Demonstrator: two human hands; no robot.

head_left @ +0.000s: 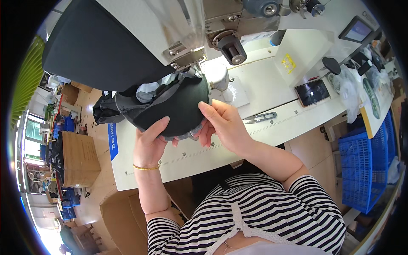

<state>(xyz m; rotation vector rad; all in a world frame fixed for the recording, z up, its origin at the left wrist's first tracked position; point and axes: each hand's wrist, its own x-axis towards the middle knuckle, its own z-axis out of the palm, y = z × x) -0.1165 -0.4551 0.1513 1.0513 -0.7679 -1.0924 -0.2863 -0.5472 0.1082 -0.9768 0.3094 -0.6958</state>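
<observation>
Both my hands hold a black cap (178,104) by its curved, stiff brim-like part, with grey fabric showing underneath and behind it. My left hand (151,142) pinches the near left edge, thumb on top and fingers beneath. My right hand (223,127) grips the right edge the same way, its thumb near the rim and its fingertips curled under. The cap's far edge lies under the head of a sewing machine (187,59), beside its white post (216,75). Machine parts and the cap itself hide the needle area.
On the white table (255,136) lie thread snips (260,117) and a phone (312,92). A small screen (356,30) sits on the machine. Blue baskets (357,165) stand at the right, a cardboard box (80,159) at the left. A black panel (102,42) overhangs the upper left.
</observation>
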